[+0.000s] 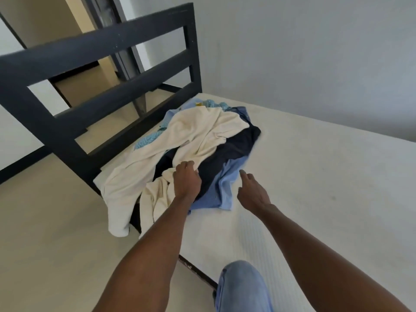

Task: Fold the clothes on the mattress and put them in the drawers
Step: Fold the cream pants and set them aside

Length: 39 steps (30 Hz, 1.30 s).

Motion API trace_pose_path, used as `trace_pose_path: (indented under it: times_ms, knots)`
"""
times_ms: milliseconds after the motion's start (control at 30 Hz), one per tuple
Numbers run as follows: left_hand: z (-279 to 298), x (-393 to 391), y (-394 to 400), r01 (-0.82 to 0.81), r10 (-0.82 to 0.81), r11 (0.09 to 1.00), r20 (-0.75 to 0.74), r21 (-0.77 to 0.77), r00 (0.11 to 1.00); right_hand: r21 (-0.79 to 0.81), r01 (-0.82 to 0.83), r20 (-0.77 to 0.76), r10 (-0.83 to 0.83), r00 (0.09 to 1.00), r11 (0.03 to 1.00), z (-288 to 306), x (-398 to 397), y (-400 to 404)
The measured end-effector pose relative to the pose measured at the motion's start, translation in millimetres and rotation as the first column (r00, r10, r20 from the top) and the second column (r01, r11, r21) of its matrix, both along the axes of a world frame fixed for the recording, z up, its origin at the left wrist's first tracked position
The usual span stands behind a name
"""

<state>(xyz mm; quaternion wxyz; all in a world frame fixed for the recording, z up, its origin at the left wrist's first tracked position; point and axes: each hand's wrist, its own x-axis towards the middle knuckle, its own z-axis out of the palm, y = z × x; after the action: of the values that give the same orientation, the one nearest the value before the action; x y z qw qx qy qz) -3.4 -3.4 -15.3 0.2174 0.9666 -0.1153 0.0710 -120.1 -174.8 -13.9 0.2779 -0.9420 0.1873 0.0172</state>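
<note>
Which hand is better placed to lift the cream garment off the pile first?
Left. The left hand already rests on the cream garment, fingers curled at its edge. The right hand hovers open by the light blue shirt.

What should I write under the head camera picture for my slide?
Left hand grips a cream garment atop the clothes pile on the mattress; right hand reaches beside it.
</note>
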Motion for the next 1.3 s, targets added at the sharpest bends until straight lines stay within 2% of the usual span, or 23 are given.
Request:
trace_pose_path:
  times_ms: [167,267,367,433,467,500,533,567,600,667,733,800,867,933,967,1033,1067,1100,1133,1200,1233,1267,1300]
  knots:
    - [-16.6,50.5,14.5,-0.190,0.219,0.974,-0.310,0.123,0.925,-0.006,-0.048,0.006,0.048,0.999,0.999,-6.7,49.4,15.2]
    - [-25.2,61.3,17.6,-0.247,0.271,0.962,-0.302,0.117,0.914,0.022,-0.057,0.005,0.057,0.998,0.998,-10.7,53.9,17.3]
    - [-11.3,49.0,7.8,-0.363,0.347,0.897,-0.106,-0.252,0.932,0.094,0.015,0.052,-0.020,0.998,0.995,-6.4,50.7,15.6]
    - [14.4,22.7,-14.1,-0.269,0.266,0.845,-0.073,-0.463,0.961,0.301,0.156,0.053,-0.180,0.982,0.941,5.5,47.7,11.3]
    - [24.5,4.8,-29.6,-0.175,0.158,0.858,-0.076,-0.484,0.985,0.525,0.246,-0.011,-0.282,0.959,0.815,13.4,46.6,7.9]
    - [32.4,-16.5,-46.7,-0.064,0.032,0.874,-0.073,-0.482,0.997,0.753,0.305,-0.119,-0.334,0.935,0.583,24.4,42.8,3.7]
    - [36.7,-38.7,-61.9,0.040,-0.088,0.872,-0.077,-0.488,0.993,0.886,0.315,-0.206,-0.320,0.925,0.340,30.7,38.9,-3.1]
    - [40.9,-63.8,-76.8,0.125,-0.197,0.849,-0.088,-0.513,0.976,0.942,0.285,-0.227,-0.292,0.929,0.175,40.3,29.5,-12.8]
    - [44.2,-86.5,-89.7,0.181,-0.289,0.813,-0.113,-0.554,0.951,0.968,0.239,-0.207,-0.291,0.934,0.079,47.7,20.4,-24.3]
    - [50.5,-126.2,-106.6,0.212,-0.408,0.728,-0.164,-0.652,0.898,0.975,0.222,-0.198,-0.335,0.921,0.033,59.6,-3.0,-53.8]
    - [54.1,-154.5,-118.1,0.240,-0.525,0.674,-0.225,-0.698,0.821,0.938,0.316,-0.251,-0.352,0.902,0.140,70.4,-32.1,-80.8]
    - [58.4,-176.0,-127.4,0.349,-0.671,0.638,-0.273,-0.687,0.689,0.870,0.410,-0.281,-0.406,0.870,0.274,72.3,-56.9,-106.7]
    - [65.2,-194.1,-139.9,0.415,-0.779,0.585,-0.340,-0.697,0.527,0.847,0.439,-0.207,-0.575,0.791,0.299,68.9,-83.6,-137.7]
    - [69.3,-210.3,-154.8,0.375,-0.796,0.597,-0.468,-0.709,0.382,0.839,0.471,-0.109,-0.762,0.639,0.275,66.1,-116.8,-173.5]
    - [66.5,-212.8,-160.3,0.373,-0.772,0.630,-0.495,-0.681,0.399,0.833,0.483,-0.059,-0.824,0.563,0.270,63.7,-133.8,-190.2]
    - [52.4,-212.2,-170.2,0.412,-0.641,0.746,-0.397,-0.523,0.657,0.771,0.523,0.091,-0.876,0.474,0.363,63.5,-179.9,-216.6]
    - [43.1,-210.7,-173.4,0.409,-0.544,0.812,-0.288,-0.416,0.788,0.707,0.539,0.196,-0.859,0.472,0.458,60.1,-207.5,-229.1]
    - [32.7,-207.6,-173.0,0.404,-0.474,0.861,-0.201,-0.310,0.857,0.617,0.562,0.253,-0.815,0.521,0.551,52.1,-233.1,-240.4]
    - [22.4,-205.2,-172.9,0.434,-0.464,0.882,-0.189,-0.181,0.865,0.534,0.575,0.238,-0.762,0.602,0.620,43.0,-255.7,-250.5]
    - [3.2,-208.1,-178.7,0.573,-0.506,0.807,-0.330,0.145,0.797,0.280,0.565,-0.062,-0.572,0.818,0.776,18.8,-299.7,-269.2]
    - [-8.0,-214.7,-183.7,0.648,-0.531,0.713,-0.396,0.270,0.749,0.156,0.513,-0.242,-0.471,0.848,0.844,4.1,-319.3,-277.3]
    - [-19.3,-221.7,-186.6,0.695,-0.552,0.628,-0.430,0.350,0.715,0.040,0.439,-0.406,-0.387,0.828,0.898,-6.7,-332.3,-278.8]
    - [-29.0,-229.7,-188.5,0.730,-0.568,0.557,-0.460,0.396,0.682,-0.038,0.400,-0.547,-0.355,0.759,0.916,-16.3,-339.3,-275.2]
